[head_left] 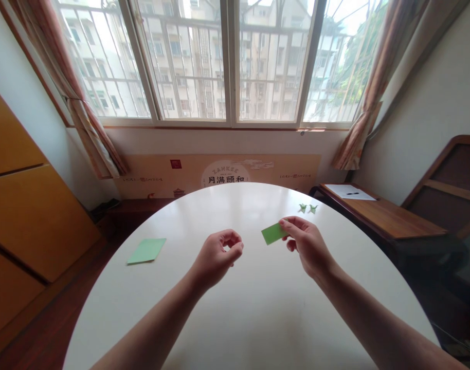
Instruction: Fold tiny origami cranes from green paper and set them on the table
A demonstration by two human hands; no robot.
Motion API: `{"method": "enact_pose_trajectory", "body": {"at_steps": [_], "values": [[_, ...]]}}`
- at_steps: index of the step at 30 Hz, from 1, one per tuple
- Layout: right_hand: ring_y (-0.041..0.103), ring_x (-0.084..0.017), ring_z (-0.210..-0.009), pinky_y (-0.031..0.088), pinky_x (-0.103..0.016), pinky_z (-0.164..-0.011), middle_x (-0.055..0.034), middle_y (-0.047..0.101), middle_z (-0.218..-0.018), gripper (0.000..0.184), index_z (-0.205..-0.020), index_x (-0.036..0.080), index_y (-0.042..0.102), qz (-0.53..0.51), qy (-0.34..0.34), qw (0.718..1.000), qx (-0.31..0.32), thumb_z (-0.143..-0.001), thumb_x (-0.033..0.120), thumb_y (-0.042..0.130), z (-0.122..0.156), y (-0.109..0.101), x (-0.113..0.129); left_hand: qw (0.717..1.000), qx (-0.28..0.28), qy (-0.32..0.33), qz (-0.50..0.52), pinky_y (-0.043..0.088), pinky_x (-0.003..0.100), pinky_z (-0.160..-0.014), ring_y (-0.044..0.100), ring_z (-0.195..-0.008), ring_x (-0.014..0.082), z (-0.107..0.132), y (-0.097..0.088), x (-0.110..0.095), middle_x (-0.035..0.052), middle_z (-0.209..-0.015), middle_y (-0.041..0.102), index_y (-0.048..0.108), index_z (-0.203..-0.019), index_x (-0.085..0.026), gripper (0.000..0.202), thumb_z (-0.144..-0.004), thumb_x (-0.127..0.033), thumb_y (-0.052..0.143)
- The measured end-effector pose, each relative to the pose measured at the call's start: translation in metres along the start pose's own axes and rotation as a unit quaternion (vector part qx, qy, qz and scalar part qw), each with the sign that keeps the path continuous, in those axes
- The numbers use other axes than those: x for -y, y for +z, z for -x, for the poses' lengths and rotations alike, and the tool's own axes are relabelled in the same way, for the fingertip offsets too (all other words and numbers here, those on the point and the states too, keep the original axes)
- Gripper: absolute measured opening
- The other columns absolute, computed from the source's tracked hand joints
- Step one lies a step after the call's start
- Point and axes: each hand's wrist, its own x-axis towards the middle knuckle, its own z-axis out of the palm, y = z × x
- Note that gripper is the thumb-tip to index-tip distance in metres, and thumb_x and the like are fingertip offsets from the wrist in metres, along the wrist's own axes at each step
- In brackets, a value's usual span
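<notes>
A green piece of paper [272, 234], rectangular and apparently folded, is pinched at its right end between the thumb and fingers of my right hand [305, 241]. The paper is held above the white table. To its left, my left hand [221, 252] is closed with its fingers curled in, and nothing shows in it. A gap separates that hand from the paper. Past my right hand, two small green folded paper figures [308, 208] stand side by side. A flat stack of light green paper squares [146, 251] lies on the left of the table.
The round white table [235, 318] spans the middle of the view. Beyond it are a printed panel [266, 172] and barred windows. On the right, a wooden bench [389, 216] carries a white sheet [346, 191] with a dark pen on it. Wooden cabinets [34, 221] stand at the left.
</notes>
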Motion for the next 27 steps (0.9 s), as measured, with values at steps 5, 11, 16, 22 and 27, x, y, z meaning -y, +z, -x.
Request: {"method": "enact_pose_trajectory", "body": {"at_steps": [5,11,16,22,27], "values": [[0.050,-0.015,-0.062,0.029,-0.024,-0.043,-0.0046,0.062,-0.072,0.030,-0.077,0.016,0.070,-0.007,0.025,1.000,0.004,-0.072,0.044,0.077,0.004,0.005,-0.004,0.999,-0.034,0.003,0.016,0.048,0.022,-0.045,0.056,-0.069,0.0166,0.000,0.008,0.005,0.0027,-0.074,0.058,0.063,-0.086,-0.014,0.026,-0.085,-0.039,0.058],[0.048,-0.014,-0.058,0.030,-0.024,-0.042,-0.0024,0.059,-0.065,0.031,-0.072,0.017,0.068,-0.008,0.036,0.999,0.025,-0.072,0.046,0.077,0.018,0.020,-0.009,0.996,0.016,-0.057,0.062,0.047,0.022,-0.044,0.055,-0.058,0.0139,0.002,0.017,0.004,0.0027,-0.067,0.061,0.071,-0.089,-0.011,0.036,-0.082,-0.046,0.064],[0.049,-0.014,-0.060,0.033,-0.023,-0.042,-0.0024,0.061,-0.069,0.031,-0.080,0.017,0.070,0.002,0.028,0.998,0.051,-0.075,0.048,0.075,0.021,0.022,-0.011,0.992,0.004,-0.095,0.080,0.042,0.020,-0.042,0.051,-0.048,0.0111,0.003,0.015,-0.002,0.0005,-0.055,0.057,0.067,-0.069,-0.013,0.031,-0.080,-0.042,0.066],[0.054,-0.015,-0.061,0.036,-0.023,-0.044,-0.0062,0.067,-0.074,0.033,-0.077,0.015,0.072,0.040,0.061,0.991,0.109,-0.077,0.048,0.074,0.021,0.022,-0.014,0.989,-0.020,-0.117,0.091,0.040,0.021,-0.043,0.050,-0.047,0.0108,0.001,0.007,-0.003,-0.0001,-0.053,0.057,0.066,-0.067,-0.013,0.029,-0.080,-0.039,0.063],[0.055,-0.014,-0.060,0.036,-0.022,-0.045,-0.0063,0.068,-0.072,0.032,-0.075,0.014,0.071,0.037,0.072,0.991,0.107,-0.076,0.047,0.075,0.021,0.023,-0.015,0.988,-0.018,-0.125,0.092,0.042,0.021,-0.046,0.052,-0.053,0.0124,-0.001,0.005,-0.003,0.0019,-0.058,0.059,0.069,-0.070,-0.012,0.028,-0.078,-0.039,0.065]]}}
